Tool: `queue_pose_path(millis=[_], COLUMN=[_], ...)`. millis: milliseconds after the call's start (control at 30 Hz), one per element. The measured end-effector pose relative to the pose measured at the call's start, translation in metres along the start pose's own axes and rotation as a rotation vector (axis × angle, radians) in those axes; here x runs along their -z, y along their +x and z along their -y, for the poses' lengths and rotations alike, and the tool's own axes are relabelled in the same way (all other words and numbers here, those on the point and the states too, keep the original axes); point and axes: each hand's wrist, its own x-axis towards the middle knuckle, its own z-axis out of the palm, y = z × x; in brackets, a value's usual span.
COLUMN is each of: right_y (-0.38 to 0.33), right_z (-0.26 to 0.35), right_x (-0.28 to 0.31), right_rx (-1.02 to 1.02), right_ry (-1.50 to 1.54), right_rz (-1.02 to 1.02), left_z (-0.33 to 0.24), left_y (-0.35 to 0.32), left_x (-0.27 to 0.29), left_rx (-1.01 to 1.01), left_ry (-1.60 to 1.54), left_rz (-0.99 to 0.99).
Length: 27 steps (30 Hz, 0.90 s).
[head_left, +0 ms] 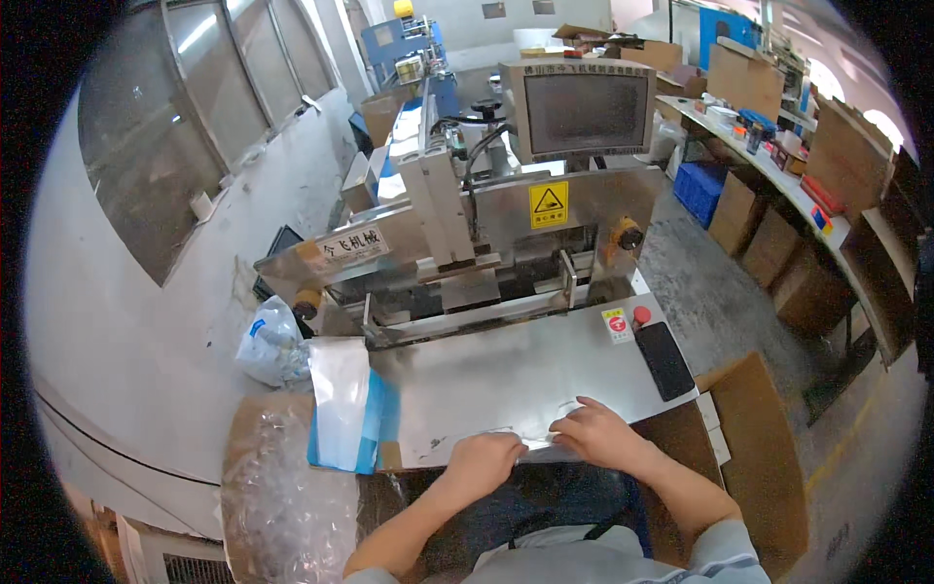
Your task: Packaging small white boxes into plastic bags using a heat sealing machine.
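Note:
My left hand [484,461] and my right hand [595,435] rest side by side at the near edge of a steel work table [506,375]. Both press on a thin clear plastic bag [530,435] that lies flat on the metal between them. The fingers of each hand curl down onto the bag's edge. What is inside the bag cannot be made out. A stack of clear and blue packets [345,414] lies at the table's left end, a hand's width from my left hand.
A packing machine [457,243] with a screen [584,112] stands behind the table. A red button [641,314] and a black phone [664,358] lie at the right. A cardboard box with clear bags [282,496] sits at the lower left, another box [754,457] at the right.

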Motion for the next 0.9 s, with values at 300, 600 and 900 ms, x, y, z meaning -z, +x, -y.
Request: queue_pose_path(millis=[300, 600, 900], right_y=[0.039, 0.172, 0.265], right_z=[-0.048, -0.135, -0.177], right_x=[0.017, -0.032, -0.001], right_rx=[0.033, -0.110, -0.278], right_ry=[0.715, 0.293, -0.063], right_rz=[0.185, 0.069, -0.011], left_z=[0.056, 0.211, 0.257], left_y=[0.019, 0.124, 0.221], left_x=[0.048, 0.054, 0.090], left_rx=[-0.114, 0.219, 0.400], left_ry=[-0.202, -0.605, -0.576], left_rz=[0.057, 0.101, 0.054])
